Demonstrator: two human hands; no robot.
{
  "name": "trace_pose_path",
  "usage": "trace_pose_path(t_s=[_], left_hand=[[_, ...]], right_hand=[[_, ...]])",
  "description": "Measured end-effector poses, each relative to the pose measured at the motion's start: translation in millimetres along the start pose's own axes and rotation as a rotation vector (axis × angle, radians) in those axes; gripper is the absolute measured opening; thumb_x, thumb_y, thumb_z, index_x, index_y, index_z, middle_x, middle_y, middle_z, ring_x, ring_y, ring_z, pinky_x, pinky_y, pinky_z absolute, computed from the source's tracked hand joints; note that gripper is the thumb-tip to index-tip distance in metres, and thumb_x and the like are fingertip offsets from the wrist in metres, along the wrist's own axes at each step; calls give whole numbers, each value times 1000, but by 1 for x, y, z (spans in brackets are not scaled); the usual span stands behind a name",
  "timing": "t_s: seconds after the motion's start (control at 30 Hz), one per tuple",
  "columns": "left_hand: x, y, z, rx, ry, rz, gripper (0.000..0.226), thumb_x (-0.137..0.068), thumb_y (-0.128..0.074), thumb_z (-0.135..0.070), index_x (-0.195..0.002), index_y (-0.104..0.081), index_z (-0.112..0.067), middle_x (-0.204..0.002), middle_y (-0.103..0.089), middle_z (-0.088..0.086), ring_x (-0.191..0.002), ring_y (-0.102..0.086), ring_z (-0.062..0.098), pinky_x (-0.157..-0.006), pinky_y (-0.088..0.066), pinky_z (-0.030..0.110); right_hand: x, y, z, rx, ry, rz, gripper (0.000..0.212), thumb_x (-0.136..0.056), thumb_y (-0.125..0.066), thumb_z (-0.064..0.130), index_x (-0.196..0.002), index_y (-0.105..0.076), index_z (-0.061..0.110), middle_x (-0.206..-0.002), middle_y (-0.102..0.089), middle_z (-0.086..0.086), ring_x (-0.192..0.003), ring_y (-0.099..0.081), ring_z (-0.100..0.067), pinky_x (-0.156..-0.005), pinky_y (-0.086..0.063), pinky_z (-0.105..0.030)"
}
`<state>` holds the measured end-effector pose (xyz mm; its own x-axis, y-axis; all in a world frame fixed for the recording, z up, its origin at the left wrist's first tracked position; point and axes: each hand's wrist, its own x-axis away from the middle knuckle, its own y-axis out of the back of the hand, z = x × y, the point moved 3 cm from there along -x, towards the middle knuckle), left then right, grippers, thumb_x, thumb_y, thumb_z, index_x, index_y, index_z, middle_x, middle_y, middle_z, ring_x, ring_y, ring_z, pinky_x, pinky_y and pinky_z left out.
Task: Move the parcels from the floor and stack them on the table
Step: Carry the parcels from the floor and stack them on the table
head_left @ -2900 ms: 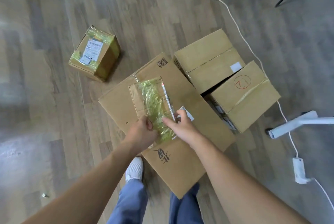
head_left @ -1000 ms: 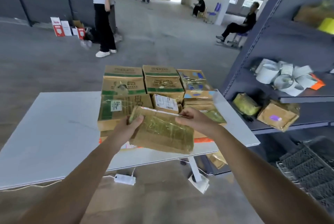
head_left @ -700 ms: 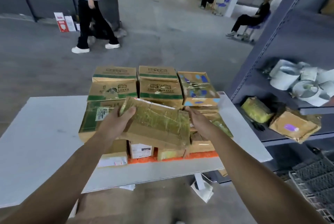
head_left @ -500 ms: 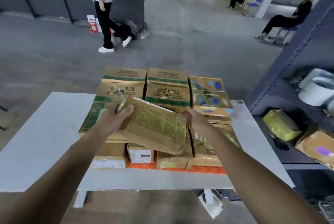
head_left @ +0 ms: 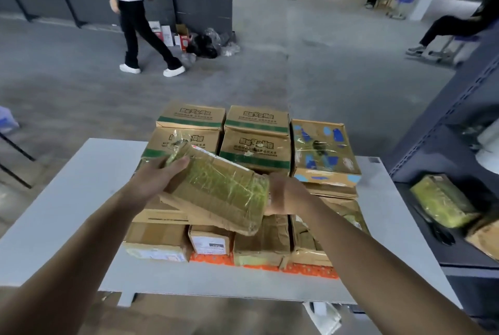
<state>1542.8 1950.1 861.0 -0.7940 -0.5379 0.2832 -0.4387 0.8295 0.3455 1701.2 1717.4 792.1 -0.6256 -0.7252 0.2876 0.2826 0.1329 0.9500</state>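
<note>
- Table (head_left: 81,189): pale grey top, its left part running out toward the left edge of view.
- Beyond it, back left, a person (head_left: 135,10) in black trousers and white shoes stood mid-stride on the grey floor.
- Left hand (head_left: 154,178) gripped the parcel's left end, thumb laid on top, fingers underneath.
- Parcel (head_left: 216,189): flat brown box wrapped in yellowish tape, held over the front of the stack, tilted with the left end higher. Contact with the boxes below could not be made out.
- Right hand (head_left: 283,197) clasped the parcel's right end, fingers hidden behind it.
- Stack of parcels (head_left: 259,243) sat mid-table, with green-banded boxes (head_left: 256,148) at the back.
- Blue-patched box (head_left: 324,151) topped the stack's right side.
- Shelf (head_left: 459,124), dark metal, far right, held a yellow-wrapped packet (head_left: 442,199).
</note>
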Motion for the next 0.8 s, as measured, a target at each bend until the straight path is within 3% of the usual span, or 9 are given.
trace_pose_path(t_s=[0.13, 0.27, 0.4, 0.53, 0.6, 0.67, 0.73, 0.8], left_hand=[[-8, -28, -16, -93, -33, 98, 22, -92, -54, -47, -98, -55, -26, -92, -63, -3, -84, -60, 15, -75, -46, 29], [-11, -66, -31, -228, -56, 204, 49, -85, -50, -65, -111, -57, -24, -103, -63, 0, -98, -60, 23, -94, -46, 44], [-10, -106, -41, -281, -55, 284, 55, -88, -46, -65, -127, -53, -27, -107, -58, -2, -102, -53, 21, -90, -40, 37], [-12, -128, -44, -339, -52, 298, 58, -91, -43, -63, -134, -49, -25, -123, -56, 1, -109, -51, 21, -92, -39, 37], [-12, -136, -46, -359, -62, 301, 53, -95, -41, -56, -132, -50, -19, -112, -53, -2, -99, -47, 17, -86, -36, 34], [-11, -143, -47, -402, -72, 293, 38, -98, -38, -52, -114, -54, -21, -93, -49, -5, -83, -46, 13, -79, -35, 32], [-10, -147, -48, -456, -72, 274, 30, -99, -35, -49, -88, -47, -24, -78, -42, -7, -68, -41, 7, -64, -34, 28], [-10, -147, -46, -500, -63, 246, 32, -101, -34, -46, -79, -43, -25, -76, -43, -5, -66, -41, 7, -58, -31, 25]], right_hand=[[30, 18, -34, -117, 28, -24, 58, -68, -72, 58, -117, -51, 34, -107, -59, 8, -95, -60, -15, -77, -52, -35], [66, 25, -85, -9, -125, 25, 59, -64, -74, 61, -110, -47, 35, -101, -59, 8, -88, -61, -18, -72, -54, -37], [93, 16, -125, 99, -231, 81, 65, -70, -69, 57, -125, -47, 32, -115, -54, 6, -98, -59, -21, -79, -52, -38], [105, 10, -140, 23, -285, 31, 39, -84, -63, 35, -121, -53, 28, -121, -49, 3, -103, -56, -22, -78, -47, -35], [104, 15, -136, -149, -306, -125, 21, -96, -49, 21, -115, -57, 21, -108, -57, -4, -88, -59, -19, -65, -43, -31], [102, 23, -130, -501, -391, -232, 19, -103, -38, 26, -108, -56, 20, -95, -61, -7, -72, -58, -16, -59, -44, -33], [99, 25, -119, -902, -464, -133, 33, -103, -35, 45, -121, -50, 23, -107, -62, -7, -84, -64, -19, -68, -55, -36], [97, 25, -107, -1084, -478, -16, 56, -96, -40, 59, -143, -34, 30, -137, -46, -7, -112, -58, -25, -68, -56, -32]])
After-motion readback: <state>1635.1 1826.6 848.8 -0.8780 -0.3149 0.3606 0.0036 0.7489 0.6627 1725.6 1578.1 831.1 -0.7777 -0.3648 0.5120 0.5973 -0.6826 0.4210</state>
